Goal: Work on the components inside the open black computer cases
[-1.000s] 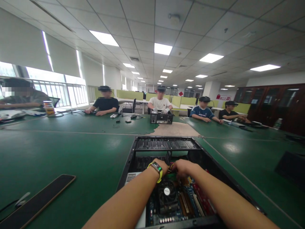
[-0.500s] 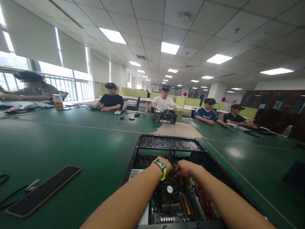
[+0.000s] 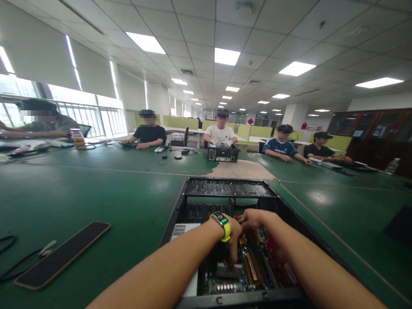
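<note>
An open black computer case [image 3: 180,206] lies on the green table [image 3: 96,193], with its motherboard [image 3: 257,266] showing. My left hand [image 3: 233,238], a yellow-strapped watch [image 3: 222,222] on its wrist, reaches down inside the case. Its fingers touch a grey block [image 3: 228,271] on the board; whether they grip it is hidden. My right hand [image 3: 255,218] is closed around red and yellow wires [image 3: 238,219] just beyond the left hand, above the red expansion slots.
A flat black slab [image 3: 62,254] and a cable [image 3: 13,262] lie to the left. A dark object [image 3: 399,225] sits at the right edge. Across the table several seated people work; one has another computer case [image 3: 222,154]. A can [image 3: 77,138] stands far left.
My left hand has dropped from the wire bundle down to the grey block on the board. The right hand stays at the wires. My view has shifted slightly.
</note>
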